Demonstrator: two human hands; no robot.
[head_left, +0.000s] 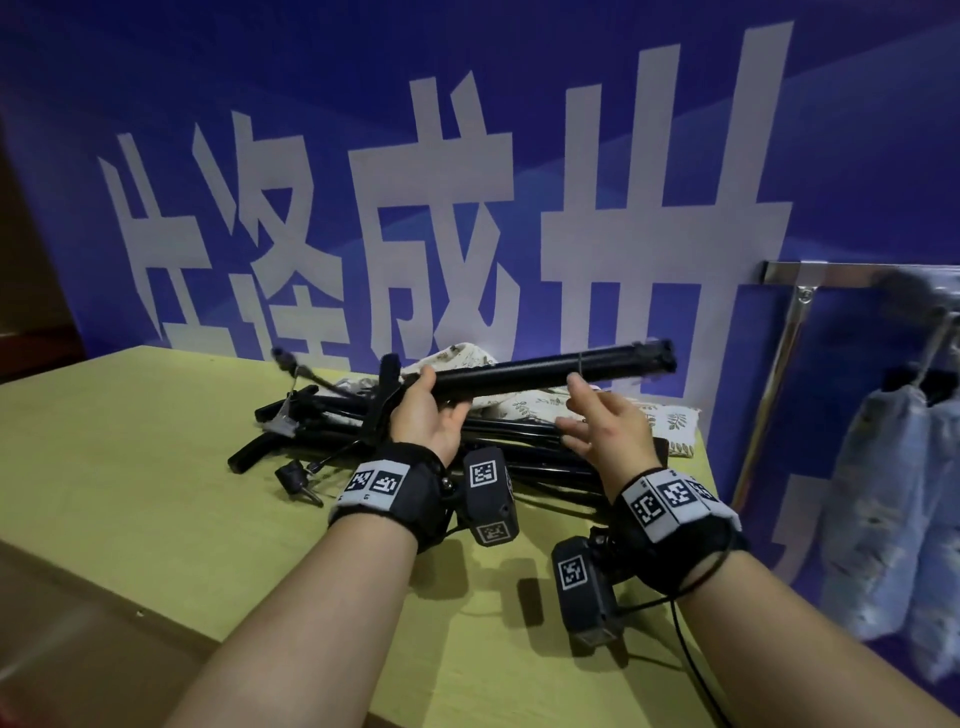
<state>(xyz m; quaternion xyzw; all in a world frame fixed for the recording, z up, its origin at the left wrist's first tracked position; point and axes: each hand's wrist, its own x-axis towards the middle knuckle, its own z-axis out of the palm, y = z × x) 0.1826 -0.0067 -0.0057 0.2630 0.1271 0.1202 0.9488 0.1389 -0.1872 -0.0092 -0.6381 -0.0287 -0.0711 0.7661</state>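
On the matte yellow-green table (130, 467), a heap of slim black hangers (311, 415) is lying. The left hand (426, 415) is gripping a smooth black cylindrical bar (519, 371) (raised above the heap). The right hand (608, 421) is hovering just below it, fingers loosely spread. Leaf-printed cloth (670, 421) is lying behind.

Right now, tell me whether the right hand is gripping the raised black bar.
No, the right hand is open beside the black bar with fingers spread, while only the left hand grips it.
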